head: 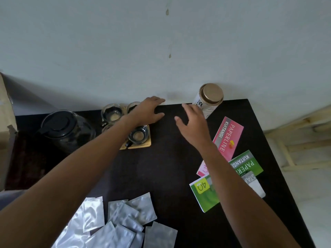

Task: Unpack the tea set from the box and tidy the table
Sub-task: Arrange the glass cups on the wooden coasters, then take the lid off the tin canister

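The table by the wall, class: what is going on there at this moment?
A person reaches both bare arms over a dark table. The left hand and the right hand are open and hold nothing. A glass teapot and glass cups on a wooden tray stand unpacked at the back beside a tea tin. Silver sachets and receipt books lie loose, not yet tidied.
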